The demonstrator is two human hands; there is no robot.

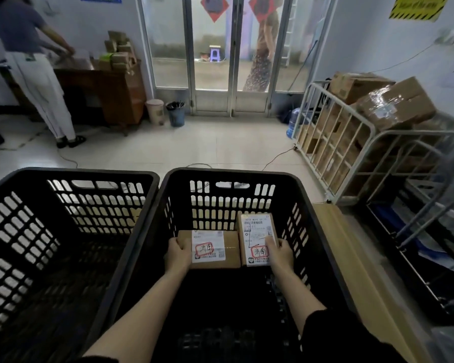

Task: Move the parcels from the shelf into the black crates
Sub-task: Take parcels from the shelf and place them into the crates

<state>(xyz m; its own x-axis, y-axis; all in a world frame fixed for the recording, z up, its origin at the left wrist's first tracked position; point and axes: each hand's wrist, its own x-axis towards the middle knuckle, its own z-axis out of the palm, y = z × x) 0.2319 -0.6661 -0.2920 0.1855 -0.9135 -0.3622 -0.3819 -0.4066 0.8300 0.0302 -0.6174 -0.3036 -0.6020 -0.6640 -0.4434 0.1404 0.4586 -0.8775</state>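
Tiled floor (220, 142) | inside right crate (233, 174) | left hand (177, 254) grips left parcel (231, 247) | right hand (281, 254) grips right parcel (254, 231)

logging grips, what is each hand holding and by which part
The left hand grips the left parcel by its left end; the right hand grips the right parcel by its near right edge, both in the right black crate.
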